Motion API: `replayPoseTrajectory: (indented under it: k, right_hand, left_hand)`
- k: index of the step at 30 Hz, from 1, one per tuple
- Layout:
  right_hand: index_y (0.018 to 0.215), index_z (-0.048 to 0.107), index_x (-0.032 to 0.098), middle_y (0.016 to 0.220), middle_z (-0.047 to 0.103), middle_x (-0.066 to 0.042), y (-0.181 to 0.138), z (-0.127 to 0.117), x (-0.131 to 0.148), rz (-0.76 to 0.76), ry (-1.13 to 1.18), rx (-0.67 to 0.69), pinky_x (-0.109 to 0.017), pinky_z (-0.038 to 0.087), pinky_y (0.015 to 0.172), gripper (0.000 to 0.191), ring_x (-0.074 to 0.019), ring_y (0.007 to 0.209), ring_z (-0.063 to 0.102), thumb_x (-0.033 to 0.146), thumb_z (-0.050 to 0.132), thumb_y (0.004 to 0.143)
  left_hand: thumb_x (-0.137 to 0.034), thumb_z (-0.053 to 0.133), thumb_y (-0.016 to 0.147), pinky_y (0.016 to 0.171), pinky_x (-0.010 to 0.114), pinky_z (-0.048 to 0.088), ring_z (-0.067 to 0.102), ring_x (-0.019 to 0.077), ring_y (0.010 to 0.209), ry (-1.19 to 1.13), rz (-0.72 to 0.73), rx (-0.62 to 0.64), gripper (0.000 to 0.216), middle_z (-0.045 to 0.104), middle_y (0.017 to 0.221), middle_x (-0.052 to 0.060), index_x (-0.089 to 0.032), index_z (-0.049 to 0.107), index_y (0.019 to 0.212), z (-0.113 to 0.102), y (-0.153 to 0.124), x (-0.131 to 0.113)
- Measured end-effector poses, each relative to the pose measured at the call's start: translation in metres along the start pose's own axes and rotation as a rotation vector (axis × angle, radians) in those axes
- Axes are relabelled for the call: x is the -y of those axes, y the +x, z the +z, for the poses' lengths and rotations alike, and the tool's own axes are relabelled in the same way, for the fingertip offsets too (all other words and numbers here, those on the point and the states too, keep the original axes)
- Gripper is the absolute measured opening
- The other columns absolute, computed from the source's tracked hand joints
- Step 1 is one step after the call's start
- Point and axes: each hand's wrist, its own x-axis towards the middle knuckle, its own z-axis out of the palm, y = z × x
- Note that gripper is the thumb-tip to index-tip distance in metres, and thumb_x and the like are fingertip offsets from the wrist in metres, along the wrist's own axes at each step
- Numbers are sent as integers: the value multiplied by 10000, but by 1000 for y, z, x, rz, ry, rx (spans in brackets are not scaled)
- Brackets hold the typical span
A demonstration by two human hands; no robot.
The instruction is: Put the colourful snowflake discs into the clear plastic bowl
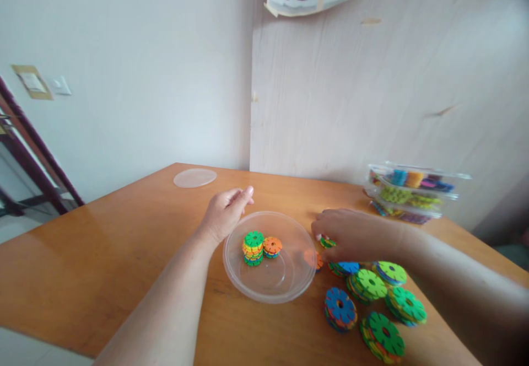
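A round clear plastic tub [289, 294] holds a stack of notched plastic discs [253, 240] with green on top, and a shorter stack with an orange top [273, 245]. My left hand [227, 211] is at the tub's far left rim, fingers curled and thumb against them, nothing visible in it. To the right of the tub, my right hand [343, 235] bends down over more discs. Its fingers close around a green-topped stack [328, 242], mostly hidden by the hand. An orange disc [319, 261] lies just below it, partly seen through the tub wall.
Several disc stacks, including a blue-topped one [340, 308] and a green-topped one [383, 334], lie right of the tub under my right forearm. A clear lid [195, 178] lies far left on the wooden table [124, 245]. Stacked clear boxes [417, 192] stand back right.
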Motion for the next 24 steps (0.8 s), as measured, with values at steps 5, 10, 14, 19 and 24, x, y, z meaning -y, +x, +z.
replayPoseTrajectory:
  k: [5, 10, 14, 19, 24]
  right_hand:
    - [986, 737, 175, 996, 735, -127, 12, 23, 11, -77, -22, 40, -352, 447, 740, 281, -282, 915, 667, 364, 687, 785]
    - [1006, 735, 195, 1017, 742, -109, 7, 24, 5, -74, 29, 17, -338, 458, 751, 247, -269, 920, 682, 326, 651, 814]
    - [1048, 719, 204, 1045, 731, -92, -7, -1, -6, 44, 72, -65, -350, 462, 802, 246, -268, 961, 670, 273, 625, 831]
    - [1093, 690, 197, 1087, 695, -89, -3, -31, 13, 30, 69, -238, -351, 455, 864, 257, -251, 992, 634, 275, 614, 860]
    - [1084, 716, 202, 1067, 676, -106, 30, -23, 49, -123, -40, -200, -378, 461, 851, 264, -277, 1011, 615, 312, 659, 851]
  left_hand:
    - [-681, 504, 911, 627, 274, 388, 526, 145, 613, -5, 1, -1, 559, 535, 598, -17, -181, 719, 784, -1, 0, 1]
    - [-693, 506, 901, 629, 275, 398, 531, 149, 621, -25, 10, -11, 566, 542, 602, -13, -184, 717, 771, 0, 0, 2]
    - [-701, 504, 898, 624, 274, 404, 538, 150, 619, -28, 3, -9, 571, 544, 600, -13, -187, 717, 769, 0, 0, 2]
    - [-708, 500, 898, 654, 280, 426, 573, 159, 646, -39, 10, -2, 584, 568, 610, -6, -185, 727, 772, 0, 1, 2]
    - [-709, 501, 899, 662, 283, 429, 580, 161, 648, -51, 10, 10, 587, 571, 612, -8, -182, 731, 781, 1, -1, 1]
